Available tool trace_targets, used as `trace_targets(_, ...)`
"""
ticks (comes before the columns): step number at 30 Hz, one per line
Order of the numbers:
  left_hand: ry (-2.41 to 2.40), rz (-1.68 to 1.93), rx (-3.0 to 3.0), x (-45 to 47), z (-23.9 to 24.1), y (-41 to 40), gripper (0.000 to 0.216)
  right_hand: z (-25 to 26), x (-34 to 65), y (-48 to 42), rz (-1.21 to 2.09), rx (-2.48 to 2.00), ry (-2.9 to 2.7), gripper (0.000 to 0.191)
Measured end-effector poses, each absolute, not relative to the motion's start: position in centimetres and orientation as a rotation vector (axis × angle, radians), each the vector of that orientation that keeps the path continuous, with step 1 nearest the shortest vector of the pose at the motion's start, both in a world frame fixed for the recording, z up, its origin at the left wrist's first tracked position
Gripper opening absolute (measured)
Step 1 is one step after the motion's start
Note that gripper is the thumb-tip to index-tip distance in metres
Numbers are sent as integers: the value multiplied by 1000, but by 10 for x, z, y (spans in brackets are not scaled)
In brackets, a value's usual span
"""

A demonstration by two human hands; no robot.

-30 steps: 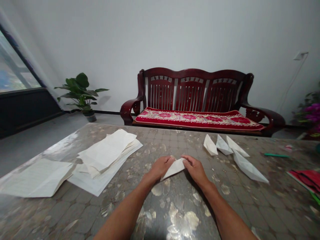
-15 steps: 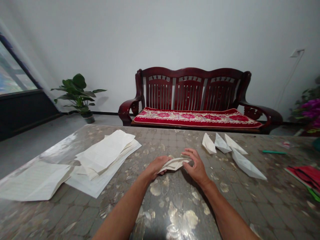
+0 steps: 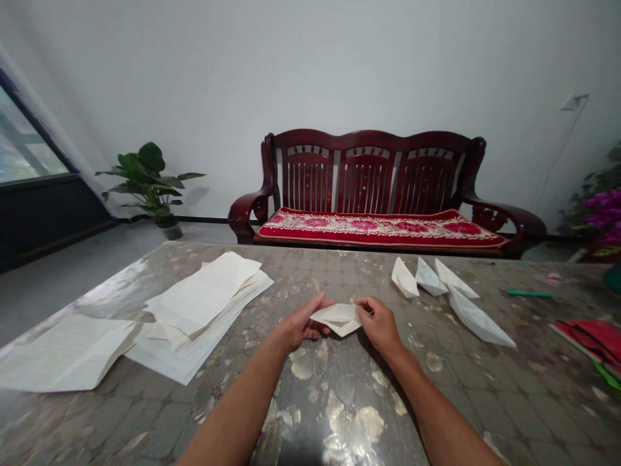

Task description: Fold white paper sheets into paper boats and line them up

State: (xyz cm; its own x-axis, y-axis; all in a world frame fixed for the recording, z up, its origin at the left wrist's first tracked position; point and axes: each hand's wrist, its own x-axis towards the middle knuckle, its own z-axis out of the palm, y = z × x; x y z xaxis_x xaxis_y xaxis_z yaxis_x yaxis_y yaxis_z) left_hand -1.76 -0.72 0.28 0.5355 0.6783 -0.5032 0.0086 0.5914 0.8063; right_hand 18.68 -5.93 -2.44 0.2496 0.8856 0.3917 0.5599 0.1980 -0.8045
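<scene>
A small folded white paper piece (image 3: pixel 338 318) is held just above the patterned table (image 3: pixel 339 401), between both hands. My left hand (image 3: pixel 301 323) pinches its left corner with thumb and fingers. My right hand (image 3: pixel 379 322) is closed on its right corner. The paper is spread open into a flat diamond-like shape. Several finished folded paper boats (image 3: pixel 446 291) lie to the right, beyond my right hand.
A stack of white sheets (image 3: pixel 204 301) and a loose creased sheet (image 3: pixel 63 353) lie on the left of the table. A green pen (image 3: pixel 528 294) and a red item (image 3: pixel 592 338) sit at the right edge. A wooden bench (image 3: pixel 378 194) and potted plant (image 3: pixel 150 178) stand behind.
The paper lay flat under both hands a second ago. Since then both hands have lifted it and pulled it open; my right hand went from spread fingers to a pinch.
</scene>
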Motion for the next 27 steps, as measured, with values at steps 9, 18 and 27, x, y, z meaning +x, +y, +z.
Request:
trace_targets(9, 847, 459, 775, -22, 7, -6, 62, -23, 188, -58, 316, -1598, -1363, 32)
trace_targets(18, 747, 516, 835, -25, 1, -10, 69, -25, 188, -58, 259, -1679, -1320, 38)
trace_targets(27, 762, 868, 882, 5, -7, -25, 78, -18, 173, -64, 184, -1655, -1411, 35)
